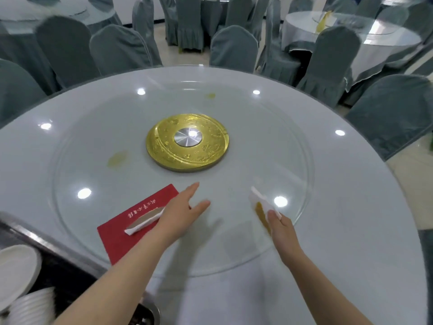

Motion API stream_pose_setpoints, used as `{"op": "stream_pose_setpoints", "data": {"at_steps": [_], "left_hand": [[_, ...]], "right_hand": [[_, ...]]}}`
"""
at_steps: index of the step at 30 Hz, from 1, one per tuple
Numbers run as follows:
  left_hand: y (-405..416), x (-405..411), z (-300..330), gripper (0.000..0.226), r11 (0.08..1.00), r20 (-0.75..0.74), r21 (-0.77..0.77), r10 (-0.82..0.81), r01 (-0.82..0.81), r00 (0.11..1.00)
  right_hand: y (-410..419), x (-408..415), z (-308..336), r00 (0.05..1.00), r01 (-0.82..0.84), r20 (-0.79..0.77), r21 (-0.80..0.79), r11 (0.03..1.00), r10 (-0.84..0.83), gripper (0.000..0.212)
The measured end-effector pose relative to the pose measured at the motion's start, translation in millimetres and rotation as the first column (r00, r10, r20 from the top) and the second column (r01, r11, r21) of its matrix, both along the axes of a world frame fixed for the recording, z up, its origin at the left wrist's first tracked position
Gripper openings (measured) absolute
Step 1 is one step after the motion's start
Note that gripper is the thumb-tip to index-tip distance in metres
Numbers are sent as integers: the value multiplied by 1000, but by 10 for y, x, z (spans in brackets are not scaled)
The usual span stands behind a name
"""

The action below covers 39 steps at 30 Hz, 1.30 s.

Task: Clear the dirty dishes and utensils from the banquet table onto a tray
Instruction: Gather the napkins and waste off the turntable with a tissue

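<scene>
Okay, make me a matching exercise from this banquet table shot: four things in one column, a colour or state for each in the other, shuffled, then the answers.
Things:
1. tissue box
2. turntable hub
3. napkin
4. left hand

Descriptions:
A. gold with a silver centre
B. open, fingers straight
C. red, a tissue sticking out
D. white, yellow-brown stain, held by the right hand

Pairs: 1-C, 2-A, 3-D, 4-B

a stack of white plates (16,266) leans tilted at the lower left on a dark metal-edged tray (46,245), with stacked ribbed white bowls (35,303) just below them, beside the banquet table (351,207).
</scene>
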<state>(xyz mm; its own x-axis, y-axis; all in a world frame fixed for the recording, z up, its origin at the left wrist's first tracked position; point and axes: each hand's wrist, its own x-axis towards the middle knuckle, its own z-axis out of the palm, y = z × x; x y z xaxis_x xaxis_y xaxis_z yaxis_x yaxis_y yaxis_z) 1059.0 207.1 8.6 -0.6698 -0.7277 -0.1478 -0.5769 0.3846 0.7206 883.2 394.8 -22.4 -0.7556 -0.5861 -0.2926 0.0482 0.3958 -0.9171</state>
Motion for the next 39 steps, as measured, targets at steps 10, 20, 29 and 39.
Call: {"op": "stream_pose_setpoints", "data": {"at_steps": [10,20,29,39], "left_hand": [[-411,432,-16,65,966,-12,-101,236,-236,972],[-862,988,-388,74,942,99,-96,329,-321,939],[-1321,1488,-817,101,951,303,-129,306,-280,902],[-1876,1760,-957,98,927,462,-364,267,-93,846]], "right_hand": [[-345,-29,209,994,23,-101,-101,995,-33,30],[-1046,89,400,896,-192,-417,-48,980,155,30],[-1537,504,-2,762,-441,-434,196,876,481,36],[-1512,740,-417,938,-158,-296,97,983,180,35]]}}
